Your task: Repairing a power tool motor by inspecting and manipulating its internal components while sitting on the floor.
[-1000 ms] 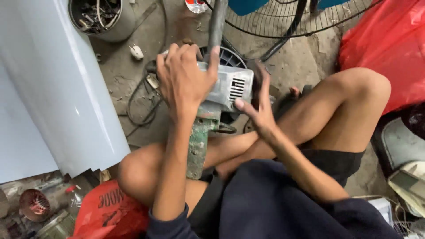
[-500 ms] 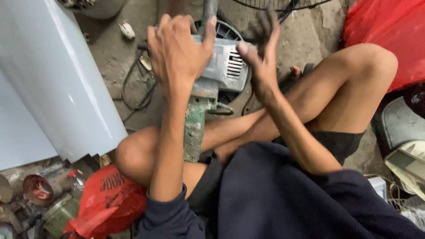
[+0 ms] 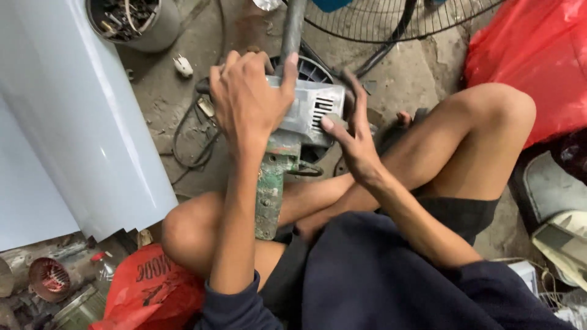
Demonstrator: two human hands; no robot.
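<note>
From the camera on my head I look down at my own lap, because I am sitting on the ground with my bare knees bent. My left hand [image 3: 247, 101] lies on top of a grey power tool with a ribbed metal housing and ventilation slots [image 3: 306, 113]. The fingers are curled over its far side and the thumb points up along a grey metal pipe [image 3: 292, 27] that rises just behind the tool, so this hand is closed around the body of the tool. My right hand [image 3: 354, 143] is at the right side of the same tool. Its fingers are stretched and a little apart, and the fingertips press against the slotted end of the housing; it does not grip anything. The tool sits on the concrete floor between my legs, in front of my shins. From under it a worn green handle with scratched paint [image 3: 272, 186] comes toward me and lies over my left leg.

On the left a large pale blue curved sheet of metal [image 3: 73, 122] stands, touching nothing that I hold. Beyond it there is a round grey bucket filled with small metal scrap [image 3: 131, 21]. A black cable [image 3: 189, 137] makes loops on the floor near the tool. A black wire fan guard [image 3: 397, 21] is at the top, and red plastic bags [image 3: 532, 61] lie on my right and beside my left knee.
</note>
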